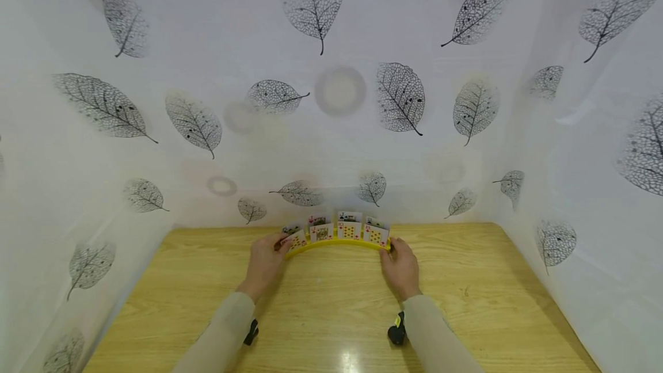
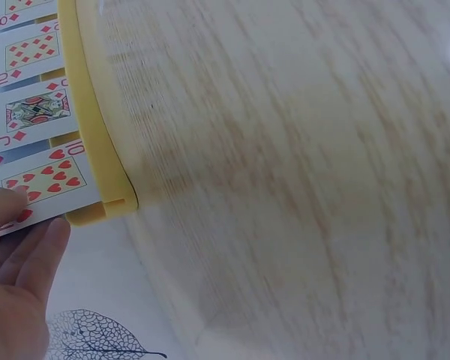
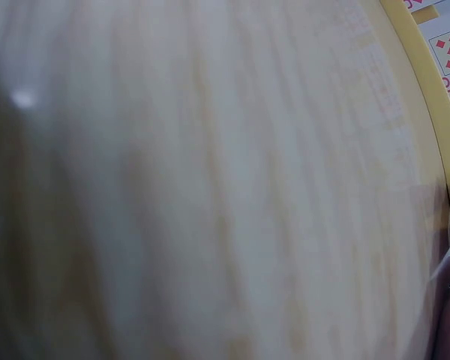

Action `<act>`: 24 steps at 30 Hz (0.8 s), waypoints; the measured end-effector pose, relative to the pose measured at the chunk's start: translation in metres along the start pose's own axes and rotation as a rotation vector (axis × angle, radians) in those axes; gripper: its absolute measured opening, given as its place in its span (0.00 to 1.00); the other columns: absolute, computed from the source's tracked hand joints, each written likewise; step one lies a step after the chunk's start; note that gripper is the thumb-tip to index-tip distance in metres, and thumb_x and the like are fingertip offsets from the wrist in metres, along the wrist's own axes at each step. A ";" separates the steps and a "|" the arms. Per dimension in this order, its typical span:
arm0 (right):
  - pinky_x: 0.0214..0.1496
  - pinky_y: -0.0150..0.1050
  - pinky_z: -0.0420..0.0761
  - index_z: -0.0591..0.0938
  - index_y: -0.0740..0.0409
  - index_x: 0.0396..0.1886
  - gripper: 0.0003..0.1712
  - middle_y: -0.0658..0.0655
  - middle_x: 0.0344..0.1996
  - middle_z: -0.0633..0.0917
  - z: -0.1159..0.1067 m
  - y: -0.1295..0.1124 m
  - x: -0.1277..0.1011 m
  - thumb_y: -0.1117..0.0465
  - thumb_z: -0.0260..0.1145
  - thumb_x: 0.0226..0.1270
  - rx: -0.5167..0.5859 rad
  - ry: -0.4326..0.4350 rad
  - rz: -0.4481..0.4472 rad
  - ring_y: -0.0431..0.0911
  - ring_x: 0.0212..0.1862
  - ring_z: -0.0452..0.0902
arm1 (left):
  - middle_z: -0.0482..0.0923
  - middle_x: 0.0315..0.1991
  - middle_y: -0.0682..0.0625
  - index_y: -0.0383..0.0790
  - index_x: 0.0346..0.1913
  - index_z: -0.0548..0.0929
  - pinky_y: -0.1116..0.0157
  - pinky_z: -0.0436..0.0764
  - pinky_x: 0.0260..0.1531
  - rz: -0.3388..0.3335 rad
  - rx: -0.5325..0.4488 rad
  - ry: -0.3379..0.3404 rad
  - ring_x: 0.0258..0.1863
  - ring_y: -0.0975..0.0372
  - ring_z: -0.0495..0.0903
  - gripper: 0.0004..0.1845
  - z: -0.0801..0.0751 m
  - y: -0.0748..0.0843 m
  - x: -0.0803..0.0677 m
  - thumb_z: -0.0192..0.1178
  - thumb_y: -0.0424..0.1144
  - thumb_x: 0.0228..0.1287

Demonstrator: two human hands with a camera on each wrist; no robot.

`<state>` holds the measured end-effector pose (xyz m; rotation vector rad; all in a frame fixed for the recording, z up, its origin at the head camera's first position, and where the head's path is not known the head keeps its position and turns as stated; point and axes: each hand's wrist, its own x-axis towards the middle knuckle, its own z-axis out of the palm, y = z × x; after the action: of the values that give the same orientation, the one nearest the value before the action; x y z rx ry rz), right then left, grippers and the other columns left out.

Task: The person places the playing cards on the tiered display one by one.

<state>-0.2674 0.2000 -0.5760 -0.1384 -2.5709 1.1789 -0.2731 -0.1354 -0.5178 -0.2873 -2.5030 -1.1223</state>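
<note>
I've got my left hand down on the wooden tabletop, at the left end of the yellow curved card holder. From the left wrist view, the fingers lie fairly straight alongside that end of the holder, and one fingertip presses on the face of the ten of hearts, the card nearest them. I can't see any of them curled round the plastic, so I'd call this hand flat and touching, not clamped.

Just past those fingertips, the cards stand upright in the slot in a fan: the ten of hearts, a jack of diamonds, a ten of diamonds and an eight of diamonds. In the head view the row of cards faces me, backed by the leaf-print curtain.

Over to the right, my right hand sits at the other end of the holder, fingertips against its tip. The right wrist view is badly blurred: I make out the yellow rim and a sliver of skin at the edge, and that's all. Whether those fingers grip the end or just rest on it, I can't tell.

The holder itself sits on the tabletop between both sets of fingers, near the far edge.
</note>
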 end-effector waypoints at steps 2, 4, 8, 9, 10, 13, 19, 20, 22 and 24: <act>0.78 0.66 0.69 0.78 0.69 0.69 0.30 0.72 0.70 0.77 0.000 0.000 0.000 0.54 0.66 0.77 -0.003 -0.002 0.003 0.68 0.75 0.69 | 0.91 0.39 0.37 0.28 0.46 0.90 0.64 0.89 0.34 -0.012 -0.016 0.001 0.34 0.54 0.89 0.08 0.000 0.000 0.000 0.70 0.26 0.66; 0.78 0.66 0.69 0.77 0.69 0.69 0.30 0.73 0.70 0.77 0.000 0.000 0.000 0.53 0.66 0.77 -0.003 -0.004 0.002 0.68 0.75 0.69 | 0.91 0.41 0.35 0.27 0.48 0.89 0.62 0.91 0.36 -0.029 -0.036 0.001 0.36 0.52 0.90 0.09 0.000 0.000 0.000 0.69 0.25 0.65; 0.78 0.65 0.69 0.77 0.69 0.70 0.31 0.72 0.70 0.77 0.001 0.001 0.001 0.53 0.65 0.78 -0.009 -0.004 -0.003 0.68 0.75 0.69 | 0.90 0.43 0.34 0.27 0.48 0.88 0.62 0.91 0.38 -0.060 -0.083 -0.011 0.38 0.50 0.91 0.10 0.000 -0.001 0.000 0.69 0.24 0.65; 0.78 0.65 0.69 0.77 0.69 0.70 0.31 0.72 0.70 0.77 0.001 0.001 0.001 0.53 0.65 0.77 -0.009 -0.004 -0.006 0.68 0.75 0.69 | 0.90 0.43 0.34 0.27 0.48 0.89 0.62 0.91 0.38 -0.064 -0.092 -0.012 0.38 0.50 0.90 0.09 0.001 -0.001 0.000 0.69 0.24 0.66; 0.78 0.65 0.69 0.77 0.69 0.70 0.31 0.72 0.70 0.77 0.001 0.001 0.000 0.53 0.66 0.77 -0.008 -0.003 -0.008 0.68 0.75 0.70 | 0.90 0.42 0.35 0.27 0.47 0.89 0.63 0.91 0.37 -0.065 -0.098 -0.009 0.37 0.51 0.90 0.09 0.001 -0.002 0.000 0.69 0.24 0.65; 0.77 0.65 0.69 0.77 0.69 0.70 0.31 0.72 0.70 0.77 0.001 0.001 0.000 0.53 0.66 0.77 -0.007 0.000 -0.011 0.68 0.75 0.70 | 0.91 0.40 0.37 0.29 0.44 0.90 0.66 0.90 0.35 -0.050 -0.092 0.002 0.35 0.53 0.90 0.07 0.002 -0.003 0.000 0.71 0.25 0.65; 0.77 0.66 0.70 0.78 0.70 0.69 0.28 0.73 0.68 0.79 0.001 -0.001 -0.001 0.56 0.66 0.78 -0.007 0.009 -0.036 0.68 0.74 0.70 | 0.92 0.38 0.41 0.32 0.43 0.91 0.72 0.85 0.32 -0.078 -0.084 0.006 0.33 0.58 0.88 0.05 0.001 -0.002 -0.002 0.72 0.30 0.66; 0.77 0.66 0.70 0.78 0.70 0.69 0.28 0.73 0.68 0.79 0.001 -0.001 -0.001 0.57 0.66 0.77 -0.004 0.010 -0.039 0.69 0.74 0.70 | 0.92 0.38 0.41 0.33 0.43 0.91 0.73 0.85 0.32 -0.088 -0.085 0.004 0.33 0.58 0.88 0.05 0.001 -0.002 -0.003 0.72 0.30 0.66; 0.77 0.66 0.70 0.78 0.70 0.69 0.28 0.73 0.68 0.79 0.001 -0.002 -0.001 0.57 0.66 0.77 -0.004 0.009 -0.037 0.69 0.74 0.70 | 0.92 0.38 0.42 0.33 0.43 0.91 0.72 0.85 0.32 -0.094 -0.077 0.004 0.33 0.58 0.88 0.05 0.001 -0.002 -0.003 0.72 0.31 0.66; 0.76 0.66 0.70 0.78 0.71 0.68 0.28 0.73 0.68 0.79 0.000 -0.002 -0.002 0.57 0.66 0.77 -0.005 0.012 -0.038 0.69 0.74 0.71 | 0.92 0.38 0.42 0.33 0.42 0.91 0.72 0.85 0.32 -0.099 -0.073 0.002 0.33 0.59 0.88 0.05 0.001 -0.003 -0.003 0.72 0.31 0.66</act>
<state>-0.2656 0.1981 -0.5753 -0.0971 -2.5550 1.1548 -0.2717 -0.1366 -0.5221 -0.1834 -2.5026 -1.2535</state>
